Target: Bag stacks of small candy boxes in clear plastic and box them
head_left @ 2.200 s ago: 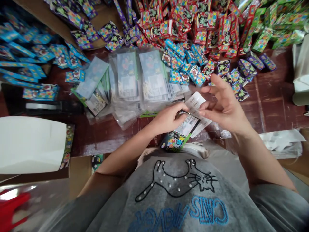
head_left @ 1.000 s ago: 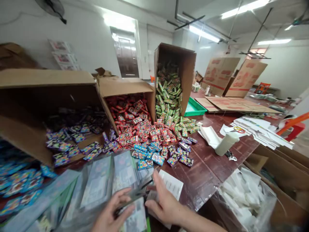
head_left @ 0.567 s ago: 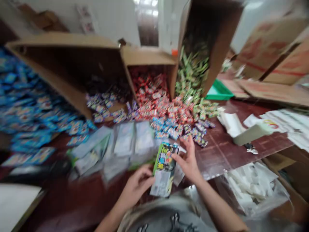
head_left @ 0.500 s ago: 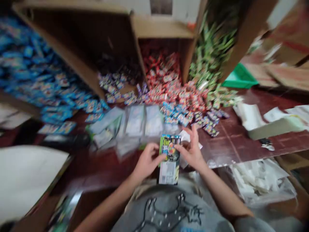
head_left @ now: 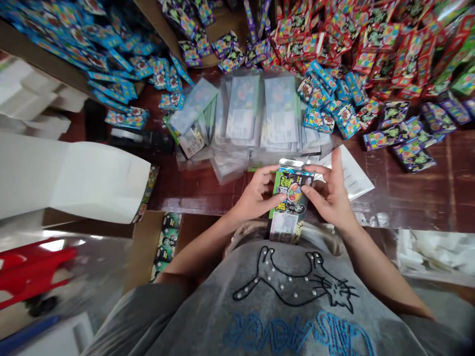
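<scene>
A printed packet [head_left: 287, 205], green, black and blue with a pale label at its lower end, lies between my hands close to my shirt. My left hand [head_left: 258, 195] pinches its left side, thumb on the front. On the right side, my right hand [head_left: 332, 193] grips it with the thumb on the front and one finger pointing up. A silvery strip shows at the packet's top edge. Beyond it are stacks of clear-sleeved cards [head_left: 243, 111], and small blue boxes [head_left: 347, 118] lie to their right. Under my right hand's fingers sits a white sheet [head_left: 356, 175].
Heaps of blue boxes [head_left: 111, 59], purple boxes [head_left: 187, 22] and red boxes [head_left: 380, 37] line the table's back. A large white carton flap [head_left: 100, 178] stands at left. A bag of white pieces [head_left: 434, 252] is at lower right.
The view has tilted down and closer, so table and shirt appear larger. Both hands still hold the packet; a silvery strip now shows at its top.
</scene>
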A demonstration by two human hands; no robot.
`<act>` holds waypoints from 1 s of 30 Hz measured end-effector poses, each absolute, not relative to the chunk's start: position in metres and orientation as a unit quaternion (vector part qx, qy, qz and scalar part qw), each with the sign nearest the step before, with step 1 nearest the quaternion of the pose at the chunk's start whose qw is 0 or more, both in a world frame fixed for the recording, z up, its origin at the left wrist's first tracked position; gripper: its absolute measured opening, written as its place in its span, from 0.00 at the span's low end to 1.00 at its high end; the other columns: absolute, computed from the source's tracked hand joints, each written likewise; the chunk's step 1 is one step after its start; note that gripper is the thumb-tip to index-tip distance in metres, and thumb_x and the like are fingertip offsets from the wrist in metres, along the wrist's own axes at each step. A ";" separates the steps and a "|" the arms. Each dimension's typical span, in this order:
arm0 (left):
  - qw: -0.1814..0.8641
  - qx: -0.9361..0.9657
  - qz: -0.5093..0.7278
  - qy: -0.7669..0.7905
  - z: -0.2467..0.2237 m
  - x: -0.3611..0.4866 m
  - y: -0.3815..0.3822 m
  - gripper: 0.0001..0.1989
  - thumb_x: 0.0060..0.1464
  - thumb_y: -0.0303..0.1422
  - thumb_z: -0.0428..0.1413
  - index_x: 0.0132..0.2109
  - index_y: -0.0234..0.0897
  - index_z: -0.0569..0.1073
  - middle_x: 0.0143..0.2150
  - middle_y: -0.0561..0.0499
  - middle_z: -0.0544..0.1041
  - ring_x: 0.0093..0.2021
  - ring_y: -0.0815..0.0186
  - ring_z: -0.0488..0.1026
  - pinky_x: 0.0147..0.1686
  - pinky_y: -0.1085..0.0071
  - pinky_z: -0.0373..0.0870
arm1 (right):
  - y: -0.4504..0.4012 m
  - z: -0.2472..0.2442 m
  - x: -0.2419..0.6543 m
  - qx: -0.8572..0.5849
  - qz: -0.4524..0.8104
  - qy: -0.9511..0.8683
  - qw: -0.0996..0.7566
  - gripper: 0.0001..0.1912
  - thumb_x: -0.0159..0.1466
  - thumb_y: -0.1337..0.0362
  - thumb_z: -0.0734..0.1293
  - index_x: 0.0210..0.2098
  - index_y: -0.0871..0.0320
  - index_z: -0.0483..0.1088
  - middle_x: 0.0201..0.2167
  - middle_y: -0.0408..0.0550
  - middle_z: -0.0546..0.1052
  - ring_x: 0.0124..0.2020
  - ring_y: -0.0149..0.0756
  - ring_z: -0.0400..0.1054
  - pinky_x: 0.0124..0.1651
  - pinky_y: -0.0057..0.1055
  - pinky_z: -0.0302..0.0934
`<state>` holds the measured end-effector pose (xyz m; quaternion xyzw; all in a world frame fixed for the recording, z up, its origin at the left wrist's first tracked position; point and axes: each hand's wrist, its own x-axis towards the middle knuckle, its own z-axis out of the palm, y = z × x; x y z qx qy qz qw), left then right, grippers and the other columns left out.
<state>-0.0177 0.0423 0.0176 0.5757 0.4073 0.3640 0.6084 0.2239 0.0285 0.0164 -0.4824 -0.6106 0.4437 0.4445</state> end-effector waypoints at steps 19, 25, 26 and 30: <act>0.587 0.558 0.424 0.405 0.024 -0.032 0.064 0.10 0.70 0.42 0.63 0.47 0.41 0.76 0.60 0.44 0.83 0.64 0.60 0.78 0.64 0.61 0.72 | 0.058 0.036 0.225 -0.468 0.328 -0.642 0.512 0.53 0.69 0.55 0.75 0.81 0.32 0.39 0.57 0.49 0.74 0.54 0.44 0.76 0.58 0.48 0.78; 0.568 0.556 0.429 0.429 0.024 -0.031 0.065 0.10 0.69 0.42 0.64 0.45 0.40 0.78 0.61 0.44 0.82 0.64 0.59 0.78 0.63 0.61 0.72 | 0.046 0.035 0.219 -0.473 0.344 -0.665 0.465 0.53 0.72 0.55 0.71 0.82 0.31 0.31 0.74 0.54 0.59 0.49 0.40 0.79 0.57 0.51 0.80; 0.568 0.558 0.424 0.431 0.024 -0.030 0.064 0.11 0.69 0.43 0.64 0.44 0.40 0.78 0.61 0.44 0.82 0.64 0.59 0.78 0.62 0.61 0.72 | 0.044 0.033 0.218 -0.466 0.350 -0.672 0.457 0.53 0.73 0.56 0.70 0.82 0.31 0.30 0.74 0.54 0.61 0.48 0.39 0.79 0.57 0.50 0.80; 0.590 0.537 0.421 0.432 0.024 -0.026 0.058 0.13 0.68 0.45 0.64 0.45 0.40 0.76 0.52 0.46 0.86 0.54 0.61 0.83 0.54 0.64 0.77 | 0.043 0.024 0.221 -0.466 0.385 -0.688 0.403 0.55 0.74 0.54 0.68 0.82 0.32 0.22 0.76 0.55 0.59 0.44 0.38 0.78 0.54 0.49 0.80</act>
